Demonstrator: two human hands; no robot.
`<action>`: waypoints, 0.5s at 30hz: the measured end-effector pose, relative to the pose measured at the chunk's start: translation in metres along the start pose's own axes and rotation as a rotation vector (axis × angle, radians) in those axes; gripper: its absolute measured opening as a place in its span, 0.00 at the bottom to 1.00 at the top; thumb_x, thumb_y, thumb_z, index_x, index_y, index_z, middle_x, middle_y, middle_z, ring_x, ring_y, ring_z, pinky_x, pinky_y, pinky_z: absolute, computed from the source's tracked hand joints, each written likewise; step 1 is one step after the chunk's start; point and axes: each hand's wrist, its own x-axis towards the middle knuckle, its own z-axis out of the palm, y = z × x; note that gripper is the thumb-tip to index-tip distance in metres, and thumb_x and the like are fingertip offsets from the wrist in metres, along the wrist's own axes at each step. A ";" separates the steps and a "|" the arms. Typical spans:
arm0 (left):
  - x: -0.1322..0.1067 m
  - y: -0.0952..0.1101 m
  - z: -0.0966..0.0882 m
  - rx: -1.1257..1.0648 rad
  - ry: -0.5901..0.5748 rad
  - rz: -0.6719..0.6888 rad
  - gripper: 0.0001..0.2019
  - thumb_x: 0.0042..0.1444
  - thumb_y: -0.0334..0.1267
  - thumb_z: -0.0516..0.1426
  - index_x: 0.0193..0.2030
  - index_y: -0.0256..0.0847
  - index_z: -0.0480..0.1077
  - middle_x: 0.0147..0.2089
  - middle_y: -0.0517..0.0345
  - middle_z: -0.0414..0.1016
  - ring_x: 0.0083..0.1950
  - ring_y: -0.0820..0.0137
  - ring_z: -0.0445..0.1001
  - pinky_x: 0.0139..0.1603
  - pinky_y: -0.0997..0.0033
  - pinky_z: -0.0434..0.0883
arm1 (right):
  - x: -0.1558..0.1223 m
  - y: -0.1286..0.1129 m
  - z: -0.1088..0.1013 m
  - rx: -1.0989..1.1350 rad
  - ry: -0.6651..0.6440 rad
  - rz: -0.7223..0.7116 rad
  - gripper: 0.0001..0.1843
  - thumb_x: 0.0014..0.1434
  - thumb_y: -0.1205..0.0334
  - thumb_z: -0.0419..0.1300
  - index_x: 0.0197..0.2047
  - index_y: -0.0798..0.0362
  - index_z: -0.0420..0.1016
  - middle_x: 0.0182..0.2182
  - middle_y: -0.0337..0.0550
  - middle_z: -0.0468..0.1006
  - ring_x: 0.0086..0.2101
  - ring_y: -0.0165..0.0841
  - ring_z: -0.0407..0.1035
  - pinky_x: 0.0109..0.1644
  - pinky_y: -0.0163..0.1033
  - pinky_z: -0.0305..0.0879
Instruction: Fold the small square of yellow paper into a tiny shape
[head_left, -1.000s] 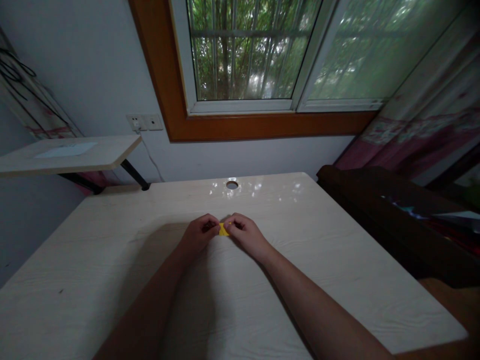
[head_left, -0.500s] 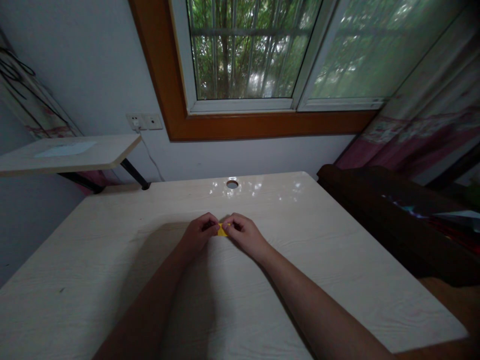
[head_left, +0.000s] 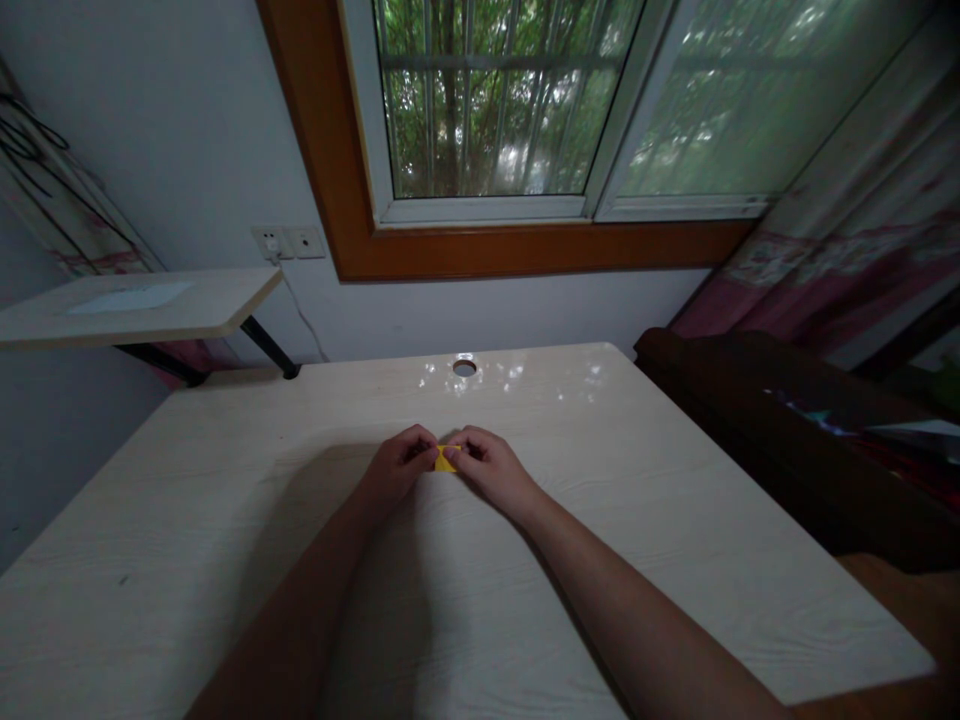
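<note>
Between my two hands is a small, flat yellow piece, perhaps folded paper; its exact kind is too small to make out. My left hand pinches its left end with thumb and fingers. On the other side my right hand has its thumb pressed on the piece, the fingers curled behind. Both hands rest low over the pale wooden table. Fingers cover much of the piece, so its full outline is hidden.
A round cable hole lies beyond my hands near the table's back edge. At the left, a raised shelf stands on black legs. Dark furniture is beside the table's right edge. A window is above the far side.
My right thumb has shifted very slightly on the yellow piece. Otherwise both hands and the piece stay in the same place.
</note>
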 end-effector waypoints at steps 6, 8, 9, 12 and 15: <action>0.000 -0.001 0.001 0.005 0.003 -0.013 0.11 0.57 0.44 0.57 0.33 0.37 0.68 0.29 0.62 0.67 0.31 0.73 0.65 0.33 0.75 0.61 | 0.000 0.000 0.000 0.000 -0.020 -0.009 0.08 0.60 0.60 0.58 0.34 0.53 0.76 0.30 0.40 0.75 0.32 0.31 0.67 0.36 0.34 0.61; 0.000 0.000 0.001 -0.003 0.003 -0.020 0.11 0.57 0.44 0.57 0.33 0.37 0.68 0.28 0.62 0.67 0.31 0.72 0.65 0.33 0.75 0.61 | 0.000 -0.001 0.000 0.006 -0.027 -0.009 0.08 0.60 0.59 0.58 0.34 0.53 0.76 0.30 0.40 0.74 0.32 0.31 0.67 0.36 0.34 0.61; -0.001 0.001 0.001 -0.008 0.003 -0.023 0.10 0.57 0.43 0.57 0.32 0.37 0.69 0.28 0.62 0.67 0.32 0.72 0.65 0.33 0.75 0.61 | 0.000 -0.001 0.000 0.008 -0.031 -0.011 0.08 0.61 0.59 0.58 0.35 0.53 0.76 0.30 0.40 0.74 0.32 0.31 0.67 0.36 0.34 0.61; -0.001 0.004 0.001 -0.034 0.011 -0.030 0.09 0.57 0.41 0.56 0.32 0.37 0.68 0.28 0.62 0.66 0.33 0.72 0.65 0.34 0.74 0.61 | -0.001 -0.003 0.000 0.009 -0.034 -0.021 0.09 0.61 0.58 0.58 0.34 0.53 0.76 0.30 0.40 0.74 0.31 0.31 0.67 0.36 0.34 0.61; 0.000 0.004 0.001 -0.038 0.021 -0.034 0.09 0.57 0.40 0.55 0.31 0.37 0.68 0.28 0.62 0.66 0.32 0.72 0.64 0.34 0.74 0.61 | -0.001 -0.005 0.000 0.007 -0.042 -0.033 0.09 0.60 0.58 0.59 0.35 0.54 0.76 0.30 0.40 0.74 0.30 0.30 0.66 0.35 0.34 0.61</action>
